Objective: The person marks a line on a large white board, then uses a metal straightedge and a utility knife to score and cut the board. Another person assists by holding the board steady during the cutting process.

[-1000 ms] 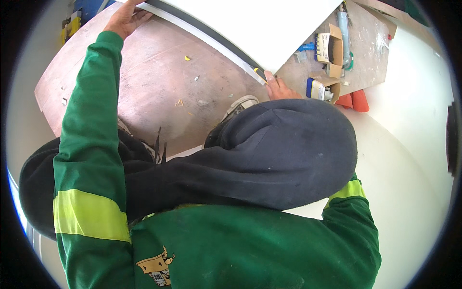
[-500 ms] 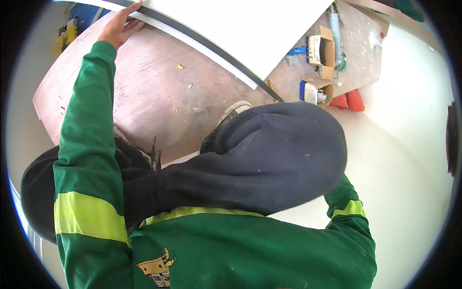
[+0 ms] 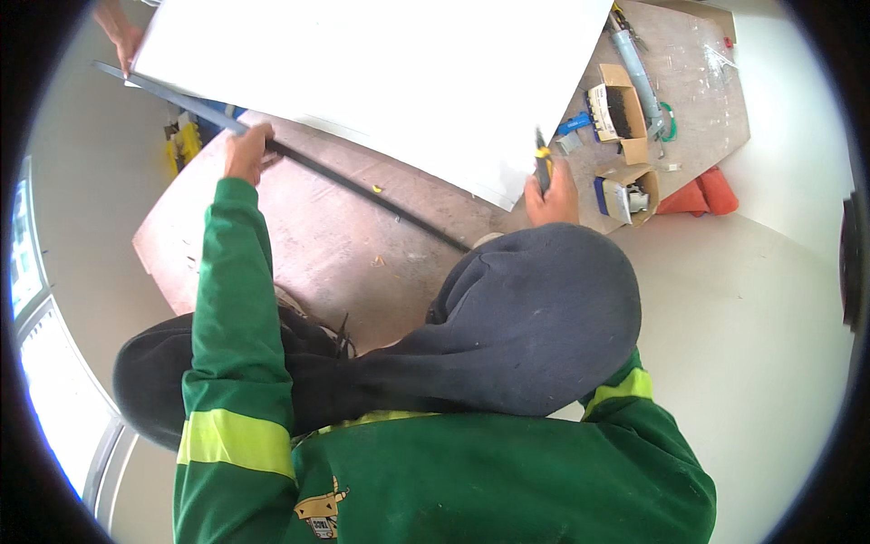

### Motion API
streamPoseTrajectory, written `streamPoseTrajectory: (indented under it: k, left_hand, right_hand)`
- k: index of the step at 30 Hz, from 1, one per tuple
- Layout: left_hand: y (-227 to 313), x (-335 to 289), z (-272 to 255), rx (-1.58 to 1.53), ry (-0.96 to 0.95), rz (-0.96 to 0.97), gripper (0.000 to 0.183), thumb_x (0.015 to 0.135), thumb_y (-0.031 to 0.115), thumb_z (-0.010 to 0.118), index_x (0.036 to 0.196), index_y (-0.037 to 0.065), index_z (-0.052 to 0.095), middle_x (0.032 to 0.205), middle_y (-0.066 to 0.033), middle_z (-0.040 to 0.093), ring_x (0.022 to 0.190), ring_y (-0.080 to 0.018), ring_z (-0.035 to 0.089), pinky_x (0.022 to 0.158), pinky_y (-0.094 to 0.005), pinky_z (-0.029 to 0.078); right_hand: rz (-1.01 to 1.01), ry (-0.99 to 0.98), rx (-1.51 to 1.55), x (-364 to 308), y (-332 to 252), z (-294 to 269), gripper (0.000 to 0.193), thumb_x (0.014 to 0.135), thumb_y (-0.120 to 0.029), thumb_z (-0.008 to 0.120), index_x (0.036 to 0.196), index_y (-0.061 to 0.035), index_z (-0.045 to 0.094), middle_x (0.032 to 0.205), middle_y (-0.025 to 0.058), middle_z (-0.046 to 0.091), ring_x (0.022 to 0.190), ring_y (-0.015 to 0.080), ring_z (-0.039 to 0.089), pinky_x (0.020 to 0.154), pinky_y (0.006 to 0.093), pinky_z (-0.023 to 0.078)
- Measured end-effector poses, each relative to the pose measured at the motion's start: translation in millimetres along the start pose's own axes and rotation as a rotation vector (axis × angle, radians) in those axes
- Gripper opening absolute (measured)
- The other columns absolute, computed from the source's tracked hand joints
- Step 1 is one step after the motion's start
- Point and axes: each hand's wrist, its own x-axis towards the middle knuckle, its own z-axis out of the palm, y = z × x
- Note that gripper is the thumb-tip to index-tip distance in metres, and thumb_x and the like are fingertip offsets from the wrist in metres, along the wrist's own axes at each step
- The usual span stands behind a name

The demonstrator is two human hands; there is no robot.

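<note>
A long, thin dark-grey strip slants across below a large white panel. My left hand is closed around it toward its upper left part, while its lower right end reaches my raised knee. My right hand, just beyond that knee, grips a black-and-yellow hand tool with a narrow tip, pointing up beside the panel's lower right corner. I cannot tell the tool's exact kind. At upper left, another person's hand is by the panel's corner and the strip's far end.
A worn pinkish board lies under the panel. On the right stand opened cardboard boxes, with a blue tool, a grey tube and red-orange bags around them. Yellow items sit at upper left.
My right hand has come into view with the tool. The dark strip now stands apart from the panel's edge at its lower end. Another person's hand has appeared at upper left.
</note>
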Motion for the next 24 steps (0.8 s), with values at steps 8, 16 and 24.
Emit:
streamPoseTrajectory:
  k: [8,16,24]
  left_hand:
    - [-11.8,-46.2,-14.3,-0.033,-0.074,-0.001,0.029,0.088,0.014,0.07,0.104,-0.01,0.062,0.097,-0.0131,0.06,0.084,-0.0281,0.069,0.078,-0.04,0.066]
    - [-99.1,-129.9,52.7,-0.169,-0.055,-0.115,0.022,0.088,0.009,0.073,0.103,0.0,0.059,0.094,-0.009,0.058,0.083,-0.0226,0.06,0.071,-0.0435,0.057]
    - [-176.1,-170.5,75.1,-0.245,0.146,-0.239,0.029,0.096,0.005,0.071,0.117,-0.004,0.054,0.105,-0.0124,0.061,0.093,-0.0268,0.064,0.077,-0.0451,0.062]
  right_hand:
    - [0.163,0.25,-0.103,45.9,35.9,40.7,0.043,0.101,-0.031,0.065,0.127,0.0039,0.06,0.115,0.0289,0.066,0.111,0.0468,0.064,0.096,0.0527,0.05]
    - [0.462,0.103,0.313,30.6,74.3,51.5,0.052,0.104,-0.04,0.061,0.122,0.0087,0.065,0.115,0.029,0.07,0.107,0.0433,0.067,0.094,0.0489,0.05]
    - [0.51,0.003,0.572,28.1,50.7,60.6,0.05,0.103,-0.041,0.065,0.109,0.0095,0.067,0.095,0.0158,0.071,0.087,0.0237,0.065,0.081,0.0403,0.051]
